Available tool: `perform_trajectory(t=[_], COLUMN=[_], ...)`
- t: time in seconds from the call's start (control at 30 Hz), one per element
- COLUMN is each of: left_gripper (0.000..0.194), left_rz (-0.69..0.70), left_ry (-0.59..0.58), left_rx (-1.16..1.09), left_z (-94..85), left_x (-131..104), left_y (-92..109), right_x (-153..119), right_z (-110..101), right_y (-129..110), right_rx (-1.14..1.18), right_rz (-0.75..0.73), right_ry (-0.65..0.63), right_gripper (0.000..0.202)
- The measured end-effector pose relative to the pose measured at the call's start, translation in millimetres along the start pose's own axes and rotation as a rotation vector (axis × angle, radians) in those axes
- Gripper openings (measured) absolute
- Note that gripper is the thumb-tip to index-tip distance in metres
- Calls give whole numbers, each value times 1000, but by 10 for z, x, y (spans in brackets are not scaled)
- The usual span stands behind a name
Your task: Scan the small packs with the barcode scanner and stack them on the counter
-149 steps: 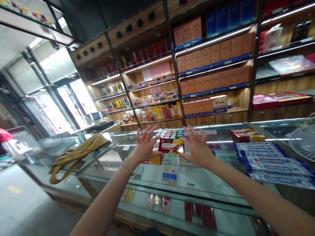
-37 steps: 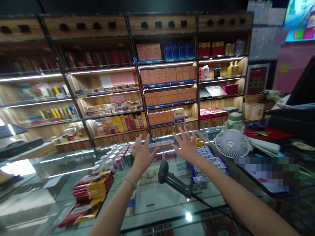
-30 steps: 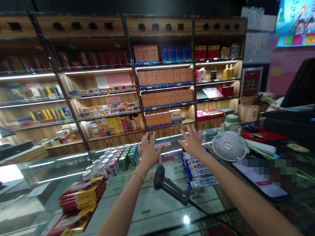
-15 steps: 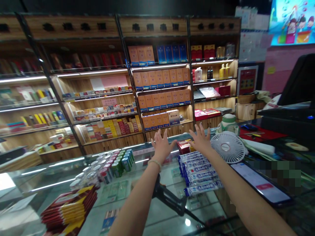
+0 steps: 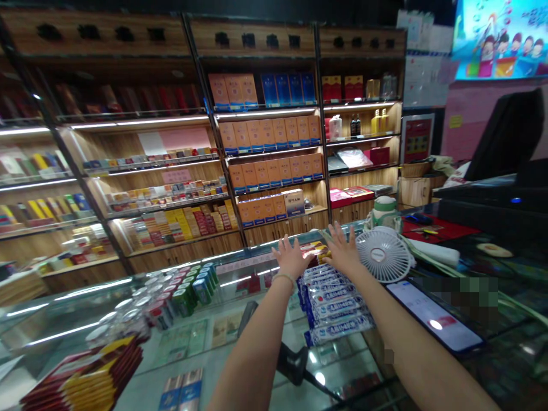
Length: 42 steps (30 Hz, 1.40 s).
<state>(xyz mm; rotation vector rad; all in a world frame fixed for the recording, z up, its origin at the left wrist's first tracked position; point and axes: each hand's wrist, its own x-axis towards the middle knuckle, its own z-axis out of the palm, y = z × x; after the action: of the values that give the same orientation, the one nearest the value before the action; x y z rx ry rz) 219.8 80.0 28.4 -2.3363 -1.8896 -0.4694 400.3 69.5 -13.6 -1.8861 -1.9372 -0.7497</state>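
Head view: small stack of red-and-yellow packets [image 5: 314,249] at the far side of the glass counter [image 5: 143,379], just behind the row of blue-and-white packets [image 5: 336,302] and partly hidden by both hands. Left hand [image 5: 291,258]: fingers spread, thumb reaching toward the stack's left side. Right hand [image 5: 342,252]: fingers likewise spread, at the stack's right side, near the white fan [image 5: 383,256]. Contact: cannot tell for either hand; no pinch visible.

Handling, judged by look: each packet light and flat; wrapper glossy, so probably slick, with layers apt to slide over one another. Contents unseen; if thin and brittle, bending or squeezing hard at the middle could crack them. Stiffness likely moderate along the length, softer at the sealed ends.

Grip note: best hold seems to be the two short ends, thumbs and fingertips opposed, light even pressure, stack kept level. Thumbs low would catch the bottom layer; a hold on the top wrapper alone risks shearing the pile. Clearance in front is tight: blue-and-white packets lie close by.
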Motion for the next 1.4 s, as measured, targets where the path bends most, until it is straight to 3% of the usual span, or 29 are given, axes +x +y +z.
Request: perform_trajectory(t=[0.33, 0.5, 0.83, 0.97, 1.13, 1.4], left_gripper=[76, 71, 63, 65, 65, 58], left_rz=[0, -5, -14, -13, -23, -9], left_ry=[-81, -127, -101, -40, 73, 297], left_rx=[82, 84, 33, -2, -38, -10], left_z=[254, 278, 246, 120, -184, -686], left_x=[17, 22, 53, 31, -57, -361], left_y=[41, 67, 34, -3, -92, -474], right_x=[10, 8, 25, 18, 19, 89], right_z=[116, 165, 130, 42, -121, -530], right_y=[-20, -31, -38, -75, -187, -553], right_rx=[13, -3, 38, 72, 130, 290], right_rz=[15, 6, 47, 84, 151, 189], right_ry=[-66, -80, -54, -19, 64, 211], right_gripper=[58, 56, 45, 47, 49, 46])
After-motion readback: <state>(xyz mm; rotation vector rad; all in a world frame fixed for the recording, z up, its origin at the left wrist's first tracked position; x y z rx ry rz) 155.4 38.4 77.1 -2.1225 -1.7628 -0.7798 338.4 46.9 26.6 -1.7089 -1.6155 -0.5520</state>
